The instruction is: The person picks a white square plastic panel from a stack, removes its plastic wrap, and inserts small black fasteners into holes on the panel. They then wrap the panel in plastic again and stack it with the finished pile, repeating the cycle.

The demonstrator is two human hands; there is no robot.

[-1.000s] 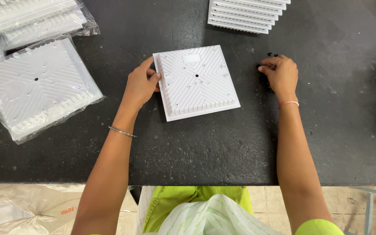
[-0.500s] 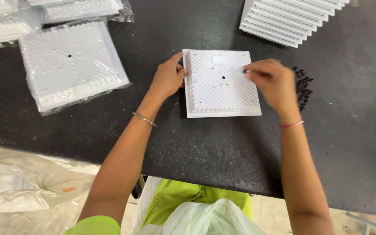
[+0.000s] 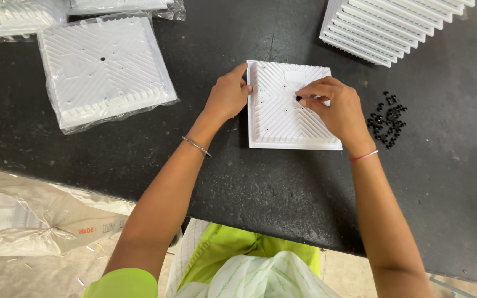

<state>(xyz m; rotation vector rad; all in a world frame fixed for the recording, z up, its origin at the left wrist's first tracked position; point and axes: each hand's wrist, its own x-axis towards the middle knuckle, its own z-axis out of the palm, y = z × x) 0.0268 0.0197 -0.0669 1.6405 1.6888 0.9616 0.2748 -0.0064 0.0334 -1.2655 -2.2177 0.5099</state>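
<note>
A white square ribbed plastic plate [image 3: 282, 118] lies flat on the black table [image 3: 249, 182]. My left hand [image 3: 228, 95] rests against the plate's left edge, thumb on its top corner. My right hand [image 3: 335, 110] is over the plate's centre, pinching a small black round piece [image 3: 298, 99] between thumb and forefinger at the plate's surface. A loose pile of the same small black pieces [image 3: 387, 118] lies on the table just right of my right wrist.
A stack of white ribbed plates wrapped in clear plastic [image 3: 103, 69] sits at the left, with more wrapped stacks [image 3: 12, 16] behind it. A fanned row of unwrapped plates [image 3: 387, 25] lies at the back right. Plastic sacks [image 3: 23, 215] lie on the floor below the table edge.
My right hand moved from the pile of black pieces at the right onto the plate's centre, carrying a black piece. My left hand stayed at the plate's left edge.
</note>
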